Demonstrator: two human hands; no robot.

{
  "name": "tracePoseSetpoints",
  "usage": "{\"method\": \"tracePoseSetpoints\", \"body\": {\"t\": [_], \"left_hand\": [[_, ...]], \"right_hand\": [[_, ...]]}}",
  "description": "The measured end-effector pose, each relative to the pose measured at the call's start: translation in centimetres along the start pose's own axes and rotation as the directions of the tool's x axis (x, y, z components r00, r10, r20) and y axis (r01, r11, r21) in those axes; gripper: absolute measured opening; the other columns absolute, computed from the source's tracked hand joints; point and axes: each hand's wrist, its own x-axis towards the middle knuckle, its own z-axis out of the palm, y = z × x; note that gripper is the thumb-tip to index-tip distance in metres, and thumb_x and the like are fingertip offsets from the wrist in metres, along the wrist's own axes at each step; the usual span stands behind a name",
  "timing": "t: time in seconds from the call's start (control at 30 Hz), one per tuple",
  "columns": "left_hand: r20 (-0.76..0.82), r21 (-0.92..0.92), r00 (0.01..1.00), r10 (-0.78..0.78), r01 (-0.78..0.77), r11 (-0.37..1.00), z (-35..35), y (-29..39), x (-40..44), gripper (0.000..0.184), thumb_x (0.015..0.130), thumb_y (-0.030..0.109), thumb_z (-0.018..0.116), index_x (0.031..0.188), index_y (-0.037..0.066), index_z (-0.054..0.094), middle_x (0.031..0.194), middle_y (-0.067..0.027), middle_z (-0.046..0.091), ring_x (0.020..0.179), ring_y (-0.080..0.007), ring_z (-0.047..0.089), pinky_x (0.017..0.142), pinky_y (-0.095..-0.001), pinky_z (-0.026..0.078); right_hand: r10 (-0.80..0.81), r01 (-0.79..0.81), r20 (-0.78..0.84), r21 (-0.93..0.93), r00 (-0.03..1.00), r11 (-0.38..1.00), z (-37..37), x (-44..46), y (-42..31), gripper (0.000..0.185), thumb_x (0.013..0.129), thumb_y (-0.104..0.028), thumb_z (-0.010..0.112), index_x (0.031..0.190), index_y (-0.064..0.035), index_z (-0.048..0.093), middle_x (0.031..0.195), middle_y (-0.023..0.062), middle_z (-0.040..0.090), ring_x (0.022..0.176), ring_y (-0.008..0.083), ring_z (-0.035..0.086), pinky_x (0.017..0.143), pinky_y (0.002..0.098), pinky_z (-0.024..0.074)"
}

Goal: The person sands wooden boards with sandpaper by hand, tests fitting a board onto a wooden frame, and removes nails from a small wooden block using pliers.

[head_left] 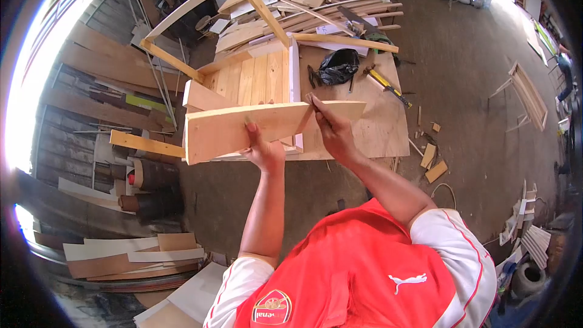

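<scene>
A worker in a red-and-white shirt [388,267] gripped a pale wooden board [212,130] with the left hand [267,153], its thumb flat on the near face and the fingers largely hidden behind, while the fingers of the right hand [335,133] pinched together at the upper edge, toward the board's right end. Whether the right hand held anything slim could not be told. The board was up in front of a slatted wooden frame [258,79], over the near side of a plywood-topped counter [379,140]; whether it touched the frame was unclear. Good handling, by the look of it, called for a firm left grip close to the right hand's working spot, the long end kept from dipping, light and even finger pressure along the edge, and fingertips watchful for splinters. A steadier rest would have been the counter itself, where a black plastic bag [340,67] sat between the frame and a yellow-and-black tool [387,87]. Beyond lay a handsaw [357,20] among stacked timber [255,36], with small offcuts [435,171] scattered on the floor [467,146].
</scene>
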Motion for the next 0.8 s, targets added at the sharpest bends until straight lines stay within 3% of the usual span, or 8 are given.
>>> {"method": "tracePoseSetpoints", "body": {"t": [0.03,0.1,0.17,0.3,0.53,0.6,0.7,0.8], "left_hand": [[0.004,0.004,1.000,-0.005,0.005,1.000,-0.4,-0.1,-0.3,0.073,0.093,0.039,0.072,0.143,0.001,0.037,0.125,-0.0202,0.059,0.112,-0.0381,0.064,0.100,-0.0551,0.052],[-0.010,0.004,1.000,0.021,-0.021,1.000,-0.8,0.0,-0.6,0.074,0.092,0.040,0.073,0.144,0.003,0.037,0.126,-0.0196,0.058,0.112,-0.0374,0.063,0.101,-0.0556,0.052],[-0.047,-0.013,0.995,0.091,-0.091,0.996,-0.7,-0.1,-0.8,0.076,0.091,0.042,0.073,0.145,0.004,0.036,0.128,-0.0189,0.056,0.114,-0.0364,0.062,0.101,-0.0560,0.052],[-0.009,0.050,0.996,0.090,-0.089,0.995,-1.2,0.5,-0.9,0.079,0.090,0.045,0.073,0.145,0.004,0.035,0.129,-0.0182,0.055,0.115,-0.0352,0.061,0.102,-0.0571,0.051],[-0.013,0.073,0.996,0.087,-0.085,0.994,-2.3,-0.1,-1.6,0.077,0.090,0.050,0.070,0.141,0.002,0.038,0.126,-0.0201,0.058,0.112,-0.0361,0.062,0.102,-0.0566,0.050],[0.003,0.077,0.997,0.082,-0.082,0.994,-2.6,-0.3,-1.3,0.075,0.091,0.050,0.069,0.139,0.001,0.039,0.124,-0.0209,0.059,0.112,-0.0367,0.062,0.102,-0.0558,0.050],[0.004,0.070,0.997,0.072,-0.072,0.995,-2.4,0.0,-1.1,0.074,0.093,0.050,0.067,0.139,0.000,0.038,0.123,-0.0217,0.060,0.113,-0.0376,0.062,0.102,-0.0552,0.050],[-0.004,0.075,0.998,0.060,-0.060,0.995,-2.7,0.1,-1.7,0.075,0.094,0.050,0.066,0.141,0.000,0.036,0.125,-0.0222,0.059,0.114,-0.0381,0.062,0.103,-0.0555,0.049]], "right_hand": [[-0.002,0.002,-0.001,0.004,1.000,1.000,0.0,0.0,0.0,0.037,0.107,-0.013,0.049,0.143,-0.0085,0.055,0.134,0.0086,0.066,0.123,0.0143,0.059,0.105,0.0274,0.0423],[0.346,-0.346,-0.016,-0.085,0.938,0.934,-1.2,-0.4,1.9,0.037,0.107,-0.013,0.048,0.143,-0.0108,0.056,0.134,0.0073,0.066,0.123,0.0141,0.059,0.105,0.0279,0.0422],[0.486,-0.490,-0.069,-0.156,0.871,0.857,-2.7,0.2,5.6,0.036,0.107,-0.012,0.048,0.141,-0.0138,0.058,0.133,0.0047,0.067,0.122,0.0123,0.059,0.105,0.0278,0.0426],[0.151,-0.152,0.021,0.090,0.988,0.984,-1.3,-0.2,4.0,0.035,0.106,-0.011,0.051,0.140,-0.0132,0.060,0.130,0.0020,0.069,0.120,0.0111,0.059,0.105,0.0266,0.0418],[0.428,-0.434,-0.091,-0.050,0.899,0.900,-4.5,-0.2,11.5,0.036,0.105,-0.016,0.053,0.140,-0.0105,0.059,0.112,0.0060,0.074,0.094,0.0093,0.063,0.090,0.0252,0.0495],[0.261,-0.238,-0.081,0.219,0.962,0.946,-3.3,-0.3,12.7,0.034,0.106,-0.016,0.052,0.138,-0.0076,0.061,0.115,0.0067,0.074,0.101,0.0110,0.065,0.092,0.0266,0.0490],[0.046,-0.039,-0.058,0.122,0.997,0.992,-1.1,-1.1,6.0,0.034,0.106,-0.018,0.051,0.135,-0.0056,0.062,0.124,0.0095,0.071,0.110,0.0139,0.065,0.096,0.0294,0.0493],[0.498,-0.501,-0.088,-0.016,0.863,0.865,-3.8,-1.1,13.6,0.033,0.105,-0.016,0.052,0.135,-0.0091,0.064,0.130,0.0070,0.069,0.119,0.0138,0.061,0.100,0.0269,0.0448]]}}
